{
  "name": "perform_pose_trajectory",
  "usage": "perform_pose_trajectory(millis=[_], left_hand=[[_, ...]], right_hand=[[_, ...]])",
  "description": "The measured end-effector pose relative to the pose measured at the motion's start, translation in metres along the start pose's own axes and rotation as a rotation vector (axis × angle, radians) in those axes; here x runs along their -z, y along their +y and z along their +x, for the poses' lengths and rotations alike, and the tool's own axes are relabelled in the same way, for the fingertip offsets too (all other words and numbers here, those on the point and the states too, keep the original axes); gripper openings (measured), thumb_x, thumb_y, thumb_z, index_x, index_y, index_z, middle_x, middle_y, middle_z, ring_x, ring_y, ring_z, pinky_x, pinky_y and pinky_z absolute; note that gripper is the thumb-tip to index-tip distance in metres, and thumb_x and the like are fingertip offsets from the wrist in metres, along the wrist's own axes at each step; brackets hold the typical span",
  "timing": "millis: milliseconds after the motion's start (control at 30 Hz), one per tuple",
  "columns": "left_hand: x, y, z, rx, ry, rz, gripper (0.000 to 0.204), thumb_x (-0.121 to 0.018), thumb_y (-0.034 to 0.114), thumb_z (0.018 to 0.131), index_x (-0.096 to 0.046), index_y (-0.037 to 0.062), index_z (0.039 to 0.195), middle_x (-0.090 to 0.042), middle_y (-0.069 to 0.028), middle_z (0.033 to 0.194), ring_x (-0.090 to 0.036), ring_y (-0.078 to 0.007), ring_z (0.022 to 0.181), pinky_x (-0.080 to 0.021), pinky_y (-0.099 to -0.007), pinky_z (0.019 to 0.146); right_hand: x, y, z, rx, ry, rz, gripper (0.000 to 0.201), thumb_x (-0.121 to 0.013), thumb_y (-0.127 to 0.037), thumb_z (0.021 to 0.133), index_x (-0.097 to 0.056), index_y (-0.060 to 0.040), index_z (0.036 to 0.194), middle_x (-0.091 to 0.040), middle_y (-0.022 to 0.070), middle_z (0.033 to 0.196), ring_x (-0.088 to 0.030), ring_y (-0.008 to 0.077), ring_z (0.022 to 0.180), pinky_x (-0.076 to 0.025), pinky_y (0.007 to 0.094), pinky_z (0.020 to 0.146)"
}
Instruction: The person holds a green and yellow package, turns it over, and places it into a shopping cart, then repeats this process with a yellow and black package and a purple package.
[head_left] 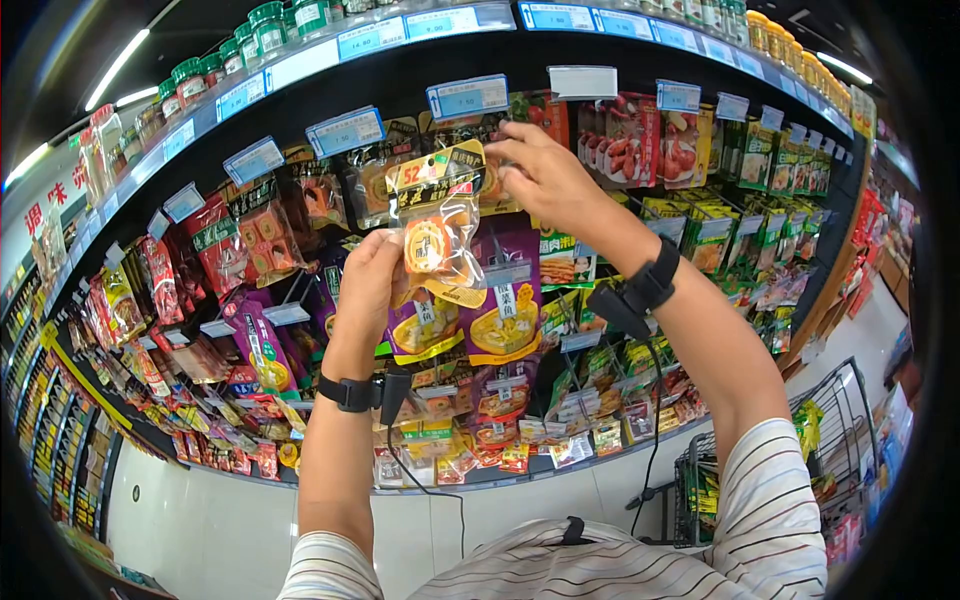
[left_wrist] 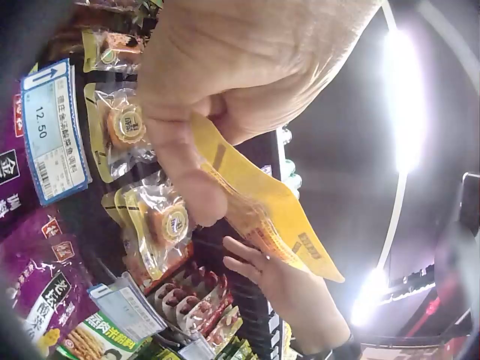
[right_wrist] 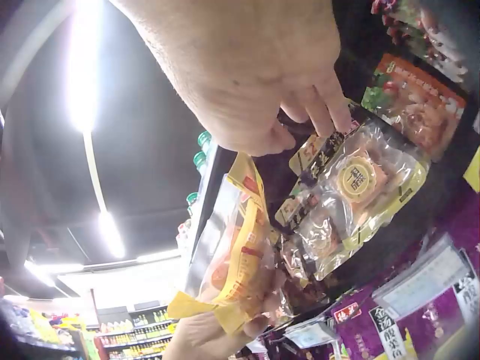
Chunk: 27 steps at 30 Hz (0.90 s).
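My left hand grips a clear seasoning packet by its lower left side. A round orange block with a pale label shows inside, under a black and gold header. In the left wrist view the packet's yellow back is seen, tilted. My right hand reaches to the hook row just right of it. The right wrist view shows the fingertips at the header of a similar hanging packet, thumb apart from the fingers. More such packets hang alongside.
Purple pouches hang below, with price tags sticking out in front. Overhead runs a shelf edge bearing green-lidded jars. Red packs hang to the right. A shopping cart stands at lower right.
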<state>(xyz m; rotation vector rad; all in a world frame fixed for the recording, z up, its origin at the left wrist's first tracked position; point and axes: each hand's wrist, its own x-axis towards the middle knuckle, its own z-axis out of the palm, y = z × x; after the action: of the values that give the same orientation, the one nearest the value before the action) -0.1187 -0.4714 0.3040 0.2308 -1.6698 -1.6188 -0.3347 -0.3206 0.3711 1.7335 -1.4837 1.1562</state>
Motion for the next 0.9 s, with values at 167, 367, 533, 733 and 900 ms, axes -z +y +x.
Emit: perform_pose_trajectory(millis=[167,367,533,733,900], left_hand=[[0.004,-0.009,0.011,-0.062,0.071,0.082,0.022,-0.05,0.023,0.101,-0.059,0.0035,0.098,-0.049,0.0036,0.066,-0.045,-0.0058,0.055,-0.04,-0.0234,0.048],[0.007,-0.017,0.025,-0.152,0.124,0.162,0.022,-0.051,0.022,0.101,-0.058,0.0028,0.095,-0.051,0.0026,0.068,-0.046,-0.0055,0.058,-0.037,-0.0233,0.054],[-0.006,-0.01,0.036,-0.225,0.165,0.331,0.023,-0.052,0.021,0.1,-0.059,0.0002,0.093,-0.055,-0.0007,0.071,-0.05,-0.0074,0.062,-0.041,-0.0256,0.058],[-0.014,-0.015,0.061,-0.339,0.209,0.466,0.027,-0.053,0.022,0.097,-0.062,-0.0037,0.097,-0.065,-0.0111,0.084,-0.059,-0.0158,0.077,-0.048,-0.0326,0.073],[-0.027,-0.008,0.059,-0.357,0.248,0.506,0.027,-0.053,0.022,0.097,-0.063,-0.0038,0.099,-0.068,-0.0162,0.091,-0.064,-0.0211,0.084,-0.049,-0.0346,0.079]], right_hand=[[0.001,0.019,0.017,-0.111,-0.024,0.222,0.03,-0.052,-0.013,0.086,-0.071,-0.006,0.108,-0.052,0.0253,0.133,-0.054,0.0372,0.125,-0.041,0.0393,0.106],[0.016,0.004,0.024,-0.22,-0.04,0.511,0.025,-0.051,-0.011,0.087,-0.07,-0.0017,0.102,-0.066,0.0081,0.111,-0.059,0.0152,0.095,-0.047,0.0295,0.088],[0.033,-0.012,0.027,-0.206,-0.014,0.573,0.027,-0.045,-0.012,0.096,-0.065,-0.0031,0.113,-0.065,0.0049,0.118,-0.06,0.0141,0.112,-0.048,0.0318,0.097],[0.038,-0.017,0.032,-0.161,0.039,0.573,0.024,-0.049,-0.009,0.091,-0.068,-0.0035,0.106,-0.067,0.0034,0.101,-0.058,0.0089,0.088,-0.048,0.0251,0.083],[0.039,-0.019,0.034,-0.141,0.067,0.575,0.024,-0.049,-0.01,0.091,-0.068,-0.0032,0.106,-0.067,0.0036,0.102,-0.058,0.0098,0.089,-0.048,0.0258,0.084]])
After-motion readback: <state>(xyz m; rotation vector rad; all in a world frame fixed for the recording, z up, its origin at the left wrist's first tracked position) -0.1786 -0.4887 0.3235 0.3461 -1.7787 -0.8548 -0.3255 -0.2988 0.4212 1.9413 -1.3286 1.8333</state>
